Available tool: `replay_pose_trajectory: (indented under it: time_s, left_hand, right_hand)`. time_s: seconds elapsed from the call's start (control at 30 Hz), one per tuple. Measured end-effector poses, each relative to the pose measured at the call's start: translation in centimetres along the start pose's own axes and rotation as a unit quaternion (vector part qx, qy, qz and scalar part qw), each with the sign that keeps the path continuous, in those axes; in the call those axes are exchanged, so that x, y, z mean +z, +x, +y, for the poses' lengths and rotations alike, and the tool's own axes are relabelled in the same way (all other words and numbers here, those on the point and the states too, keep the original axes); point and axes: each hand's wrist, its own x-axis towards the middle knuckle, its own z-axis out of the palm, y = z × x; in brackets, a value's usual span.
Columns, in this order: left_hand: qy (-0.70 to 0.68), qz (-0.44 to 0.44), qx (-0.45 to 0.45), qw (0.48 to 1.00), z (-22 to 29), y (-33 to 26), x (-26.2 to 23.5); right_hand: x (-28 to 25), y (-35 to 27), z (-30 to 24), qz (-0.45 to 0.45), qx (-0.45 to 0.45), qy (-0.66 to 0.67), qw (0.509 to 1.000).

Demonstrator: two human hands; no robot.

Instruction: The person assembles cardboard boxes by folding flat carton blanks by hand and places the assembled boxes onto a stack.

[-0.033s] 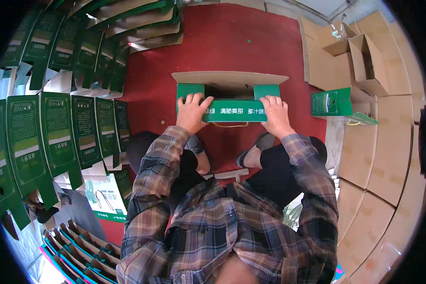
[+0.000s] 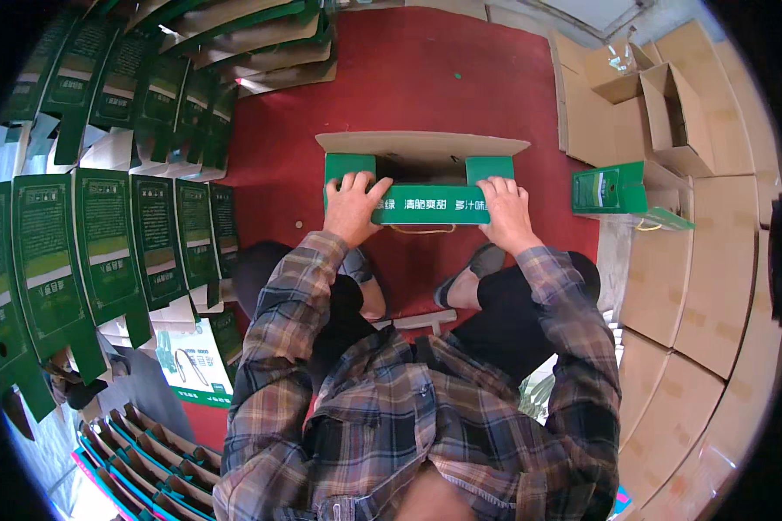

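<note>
Far left: rows of flattened green cartons point(image 2: 104, 243) stand on edge, overlapping like tiles, from the upper left down to the lower left. Below them a white-and-green printed sheet point(image 2: 187, 365) lies flat, and a stack of folded blanks point(image 2: 139, 460) with blue edges sits at the lower left rim.

Centre: a green box point(image 2: 421, 187) stands on the red floor point(image 2: 408, 78) in front of the seated person, between the feet. Its far brown flap is folded outward, its two side flaps stand up green, and the near long flap is pressed down across the opening. A thin cord handle shows just under the near edge.

Left hand point(image 2: 354, 208): fingers curled over the near flap at the box's left end, gripping it, thumb side toward the middle. Right hand point(image 2: 504, 213): same hold at the right end, fingers bent over the flap edge (both hands closed on the box, palms down). Plaid sleeves run back to the lower edge.

Right: a second green box point(image 2: 617, 189), assembled, lies on its side just beside a wall of plain brown cartons point(image 2: 704, 260). One open brown carton point(image 2: 660, 108) sits at upper right.
</note>
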Motion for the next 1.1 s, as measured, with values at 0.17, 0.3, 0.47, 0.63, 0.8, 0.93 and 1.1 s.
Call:
replay_pose_trajectory:
  time_s: [0.17, 0.3, 0.47, 0.63, 0.8, 0.93, 1.1]
  left_hand:
    - [-0.017, -0.011, -0.002, 1.000, -0.4, -0.1, 0.1]
    - [-0.037, -0.012, 0.000, 0.999, -0.4, 0.1, 0.3]
    - [-0.032, -0.009, 0.015, 0.999, -0.6, 0.3, 0.7]
    - [-0.026, 0.000, 0.024, 0.999, -1.1, -0.1, 0.5]
    - [-0.042, 0.014, 0.071, 0.996, -0.1, -0.1, 1.5]
    - [-0.006, 0.030, 0.041, 0.999, -0.2, -0.4, 3.0]
    - [-0.024, -0.046, 0.004, 0.999, 0.4, 0.2, 2.6]
  right_hand:
    - [0.3, 0.0, 0.1, 0.005, -0.018, 0.016, 1.000]
    - [0.3, -0.2, 0.0, 0.021, -0.028, 0.003, 0.999]
    - [-0.3, -0.4, -0.2, -0.042, -0.025, -0.008, 0.999]
    - [0.4, 0.0, -1.0, -0.084, -0.049, -0.069, 0.993]
    - [1.1, -0.4, -1.1, -0.082, -0.031, -0.098, 0.991]
    - [1.2, -0.1, -1.8, -0.100, -0.018, -0.078, 0.992]
    - [-0.9, 0.2, -2.7, -0.154, 0.003, -0.033, 0.988]
